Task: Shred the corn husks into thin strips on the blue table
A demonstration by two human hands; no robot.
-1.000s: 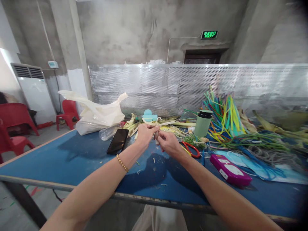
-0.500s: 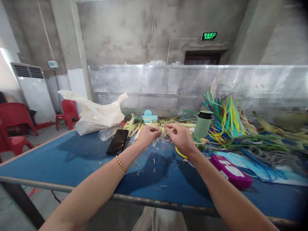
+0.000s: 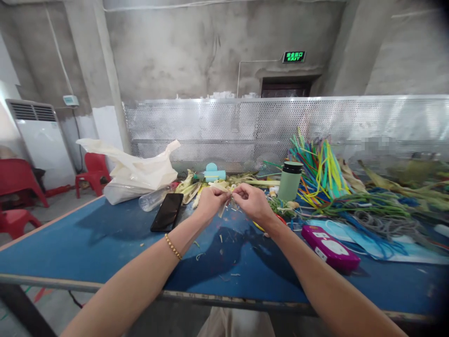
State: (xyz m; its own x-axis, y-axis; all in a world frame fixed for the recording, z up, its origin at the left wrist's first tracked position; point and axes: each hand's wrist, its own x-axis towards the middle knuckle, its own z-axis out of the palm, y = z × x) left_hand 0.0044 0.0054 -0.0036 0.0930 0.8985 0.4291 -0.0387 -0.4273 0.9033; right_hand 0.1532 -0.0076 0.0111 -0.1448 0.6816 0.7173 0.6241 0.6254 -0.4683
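My left hand (image 3: pixel 211 203) and my right hand (image 3: pixel 254 203) meet above the middle of the table, fingertips nearly touching. Both are closed in a pinch on a pale strip of corn husk (image 3: pixel 222 210), part of which hangs below the left fingers. The exact grip of the right fingertips is partly hidden. Behind them lies a heap of pale green and yellowish husks (image 3: pixel 189 191). Small husk scraps (image 3: pixel 200 256) are scattered over the blue table (image 3: pixel 115 252) below my hands.
Left stand a white plastic bag (image 3: pixel 138 173), a clear bottle (image 3: pixel 149 201) and a black phone (image 3: pixel 167 213). Right are a green flask (image 3: pixel 290 182), a purple box (image 3: pixel 330 248), blue masks (image 3: pixel 372 241), coloured strips (image 3: pixel 326 171) and cord coils (image 3: pixel 379 210). A perforated metal screen (image 3: pixel 196 126) rises behind.
My hands have drawn closer together, and the right fingers have closed in more toward the left ones. The whole view has shifted slightly, with things on the table appearing farther left.
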